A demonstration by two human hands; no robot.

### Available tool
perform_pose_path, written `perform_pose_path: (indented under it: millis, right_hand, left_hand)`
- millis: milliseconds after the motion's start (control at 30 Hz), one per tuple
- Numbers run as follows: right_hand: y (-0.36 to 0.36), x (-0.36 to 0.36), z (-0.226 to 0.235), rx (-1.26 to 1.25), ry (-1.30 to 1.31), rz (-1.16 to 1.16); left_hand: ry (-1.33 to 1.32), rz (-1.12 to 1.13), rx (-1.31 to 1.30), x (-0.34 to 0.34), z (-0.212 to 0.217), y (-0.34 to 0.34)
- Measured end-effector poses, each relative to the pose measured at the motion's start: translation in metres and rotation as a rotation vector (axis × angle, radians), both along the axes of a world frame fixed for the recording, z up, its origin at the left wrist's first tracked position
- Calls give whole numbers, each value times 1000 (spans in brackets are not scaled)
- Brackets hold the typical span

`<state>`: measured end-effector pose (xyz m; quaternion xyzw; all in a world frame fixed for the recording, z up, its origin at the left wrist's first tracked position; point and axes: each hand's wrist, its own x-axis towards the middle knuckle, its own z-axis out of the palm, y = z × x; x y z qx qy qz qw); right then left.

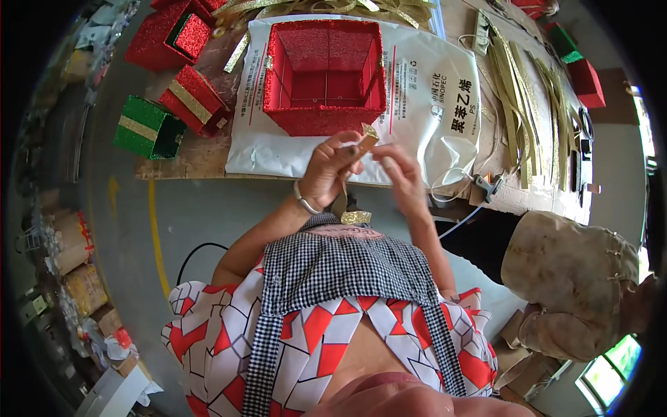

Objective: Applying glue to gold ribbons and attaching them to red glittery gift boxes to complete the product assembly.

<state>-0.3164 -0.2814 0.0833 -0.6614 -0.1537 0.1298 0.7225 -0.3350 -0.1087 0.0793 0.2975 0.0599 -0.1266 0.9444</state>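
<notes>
My left hand (326, 170) is closed on a glittery gold ribbon (369, 137), whose upper end sticks out past the fingertips. Its tail hangs below the hand in front of my apron. Close beside the ribbon's upper end, my right hand (404, 179) has its fingers bent together in a pinch. It is slightly blurred, and whatever lies between those fingertips is hidden. Just beyond both hands stands a large red glitter box (316, 119), its open side showing a red interior with thin frame wires. The box rests on a white printed plastic sack (431, 132) spread on the table.
Smaller red (196, 101) and green (147, 128) gift boxes with gold bands sit at the left. Many gold ribbon strips (517, 104) lie at the right. A corded device (484, 186) is at the table's near edge. Another person (570, 278) is close on my right.
</notes>
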Motion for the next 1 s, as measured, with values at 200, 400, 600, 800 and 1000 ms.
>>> perform_pose_path:
  millis: [200,400,600,800,1000]
  right_hand:
    - [45,-12,-14,582,435,57]
    - [59,17,-6,677,310,39]
    - [78,43,-14,252,122,-41]
    - [92,39,-25,143,101,-176]
    - [94,32,-34,84,109,-237]
  left_hand:
    - [139,-57,-49,-11,2,3]
    - [-228,-32,574,-1,2,43]
    - [-431,554,1424,18,25,110]
    - [-758,543,1597,54,41,98]
    - [-882,369,1628,72,38,94]
